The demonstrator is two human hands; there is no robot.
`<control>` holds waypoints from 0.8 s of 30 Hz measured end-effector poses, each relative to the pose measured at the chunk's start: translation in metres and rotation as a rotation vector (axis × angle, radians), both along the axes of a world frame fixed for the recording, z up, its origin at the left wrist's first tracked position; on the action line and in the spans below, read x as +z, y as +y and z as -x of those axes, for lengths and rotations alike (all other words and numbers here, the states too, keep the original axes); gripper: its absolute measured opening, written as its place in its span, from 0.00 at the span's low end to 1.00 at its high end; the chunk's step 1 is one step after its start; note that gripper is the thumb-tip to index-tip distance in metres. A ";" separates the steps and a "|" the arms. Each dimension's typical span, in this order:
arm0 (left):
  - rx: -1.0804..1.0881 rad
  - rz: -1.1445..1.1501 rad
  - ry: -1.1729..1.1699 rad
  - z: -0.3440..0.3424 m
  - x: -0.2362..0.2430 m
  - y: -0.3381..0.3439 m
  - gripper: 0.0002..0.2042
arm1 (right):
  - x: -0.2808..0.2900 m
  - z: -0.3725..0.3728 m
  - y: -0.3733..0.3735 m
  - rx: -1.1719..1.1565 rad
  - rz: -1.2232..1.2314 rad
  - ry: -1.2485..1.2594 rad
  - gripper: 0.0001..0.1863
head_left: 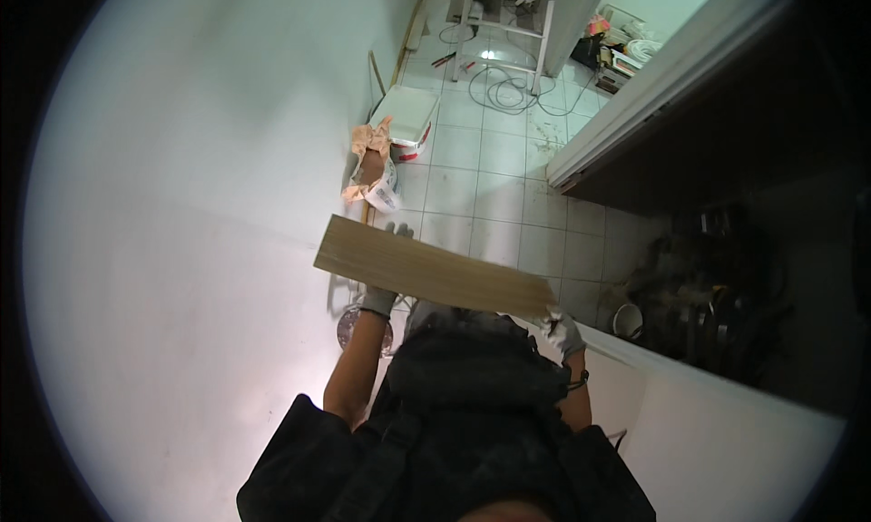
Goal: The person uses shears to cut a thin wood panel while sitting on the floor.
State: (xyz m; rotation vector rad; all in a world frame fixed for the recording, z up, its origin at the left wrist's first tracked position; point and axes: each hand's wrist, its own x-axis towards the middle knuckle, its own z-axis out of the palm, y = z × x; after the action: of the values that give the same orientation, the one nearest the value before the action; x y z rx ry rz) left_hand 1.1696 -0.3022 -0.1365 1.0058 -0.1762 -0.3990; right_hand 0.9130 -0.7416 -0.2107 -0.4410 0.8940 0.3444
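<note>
The left hand (378, 299) holds a wooden board (426, 266) from beneath, fingertips (406, 232) past its far edge; the right hand (566, 331) clasps its right end before the torso (463, 422); beyond, print on a white bag (386, 194) is unreadable; tiled floor (454, 191) stretches between wall (227, 186) and doorframe (667, 87).

You wear a loose black top (288, 457), its short, wide sleeves leaving your forearms bare. A dark strap (396, 431) runs down your front, where a bulky, rounded black pouch (472, 368) sits. Your left hand (379, 300) and right hand (564, 331) wear pale grey gloves (568, 339), the left with a darker cuff (375, 312). A dark band (581, 380) circles your right wrist.
</note>
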 end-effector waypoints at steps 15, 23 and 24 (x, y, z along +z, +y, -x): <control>0.235 0.157 0.088 -0.422 -0.061 -0.077 0.30 | -0.005 -0.489 -0.127 0.117 0.063 -0.245 0.09; 0.172 0.437 0.324 -0.666 -0.038 -0.166 0.27 | 0.059 -0.681 -0.162 -0.127 0.236 -0.227 0.14; 0.159 0.130 0.179 -0.688 -0.047 -0.164 0.28 | 0.059 -0.699 -0.166 -0.152 0.231 -0.236 0.14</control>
State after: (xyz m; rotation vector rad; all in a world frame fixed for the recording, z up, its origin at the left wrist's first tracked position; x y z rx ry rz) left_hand 1.8576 -0.4661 -0.1834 0.8449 0.0393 -0.3263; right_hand 1.6117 -0.9080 -0.1517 -0.6094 0.7336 0.0470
